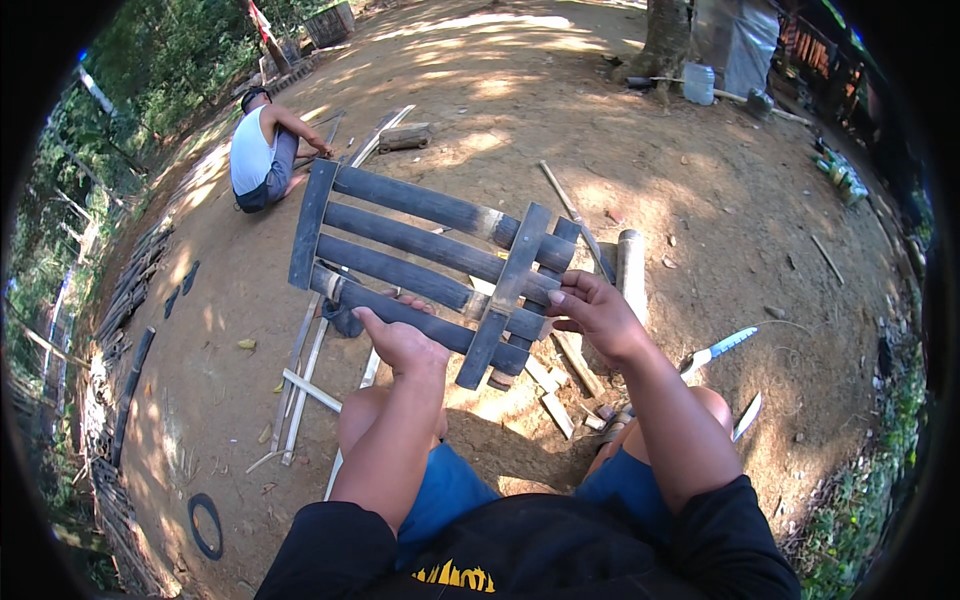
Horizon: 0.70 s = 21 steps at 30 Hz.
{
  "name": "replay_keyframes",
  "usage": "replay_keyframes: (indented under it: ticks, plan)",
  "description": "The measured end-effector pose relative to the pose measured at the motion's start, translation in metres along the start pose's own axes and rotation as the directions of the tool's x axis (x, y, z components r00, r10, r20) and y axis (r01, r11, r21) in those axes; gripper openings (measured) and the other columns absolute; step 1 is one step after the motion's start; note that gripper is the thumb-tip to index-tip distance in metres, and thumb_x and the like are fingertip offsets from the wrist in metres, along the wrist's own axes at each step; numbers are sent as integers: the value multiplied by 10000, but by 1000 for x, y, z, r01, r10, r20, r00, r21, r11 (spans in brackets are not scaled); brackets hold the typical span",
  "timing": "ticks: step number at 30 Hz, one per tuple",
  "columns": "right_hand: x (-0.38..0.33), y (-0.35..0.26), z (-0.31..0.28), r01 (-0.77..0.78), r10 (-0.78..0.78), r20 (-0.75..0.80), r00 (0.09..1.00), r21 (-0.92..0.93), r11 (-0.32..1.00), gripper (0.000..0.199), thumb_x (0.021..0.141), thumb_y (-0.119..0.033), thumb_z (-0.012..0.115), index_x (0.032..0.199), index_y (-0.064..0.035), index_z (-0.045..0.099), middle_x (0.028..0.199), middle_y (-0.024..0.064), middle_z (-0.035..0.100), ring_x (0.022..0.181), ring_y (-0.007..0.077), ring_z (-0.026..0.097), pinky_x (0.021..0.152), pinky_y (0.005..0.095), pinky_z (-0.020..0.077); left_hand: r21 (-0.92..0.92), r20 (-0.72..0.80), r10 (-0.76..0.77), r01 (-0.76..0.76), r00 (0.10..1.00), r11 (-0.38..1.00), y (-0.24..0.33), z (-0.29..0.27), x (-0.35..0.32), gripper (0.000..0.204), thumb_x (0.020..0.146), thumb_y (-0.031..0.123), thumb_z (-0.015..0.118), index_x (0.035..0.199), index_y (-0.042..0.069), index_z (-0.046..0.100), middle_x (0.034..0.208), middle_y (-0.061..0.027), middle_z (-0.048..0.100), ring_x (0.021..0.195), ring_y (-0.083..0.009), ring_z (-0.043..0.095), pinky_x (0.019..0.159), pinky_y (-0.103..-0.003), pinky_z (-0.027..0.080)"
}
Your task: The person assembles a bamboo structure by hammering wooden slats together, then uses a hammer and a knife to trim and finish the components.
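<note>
**A:** What is the person holding?

**B:** A dark bamboo slat panel (430, 262), four long slats fixed across two cross-pieces, raised above the knees over bare dirt ground (700, 200).

**A:** How do the hands sit?

**B:** The left hand (400, 340) is curled around the lowest slat from below, thumb on top. The right hand (592, 312) pinches the panel's right end, fingers pressed against the slat ends.

**A:** What lies around?

**B:** A knife (722, 346) with a pale blade lies on the ground to the right, a thick bamboo tube (630, 268) just behind the right hand, and offcuts (555, 395) between the knees. Well apart, at upper left, another person (262, 150) sits on the ground.
</note>
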State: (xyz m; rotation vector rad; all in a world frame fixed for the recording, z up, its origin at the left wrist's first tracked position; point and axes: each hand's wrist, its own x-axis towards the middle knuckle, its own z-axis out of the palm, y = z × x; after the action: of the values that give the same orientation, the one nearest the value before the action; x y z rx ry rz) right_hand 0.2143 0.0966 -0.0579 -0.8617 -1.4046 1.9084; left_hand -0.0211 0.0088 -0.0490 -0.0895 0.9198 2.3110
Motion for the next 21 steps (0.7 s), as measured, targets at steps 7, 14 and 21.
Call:
replay_keyframes:
  ticks: [7,14,21]
  plan:
    - [-2,-4,15,48,-61,35,998,292,955,433,982,-170,676,1355,-42,497,1221,80,662,1109,189,645,942,374,524,-11,44,-29,29,999,1000,4,-5,3,520,1068,586,287,1041,125,523,838,-17,508,754,-143,523,691,-293,489]
    - [-6,-2,31,70,-178,132,975,577,814,360,988,-118,645,1329,-44,557,1267,85,654,1170,217,633,1044,433,496,-43,95,-115,120,989,992,-1,-2,-5,568,1051,635,299,1031,119,535,824,-21,501,733,-138,507,664,-268,475]
    - [-27,-13,45,273,-362,213,907,358,893,338,968,-64,654,1298,-5,606,1209,84,689,1121,204,653,1004,392,510,-58,227,-19,32,974,998,4,10,-12,604,1021,686,325,1171,141,537,969,-6,569,767,-147,555,673,-292,499]
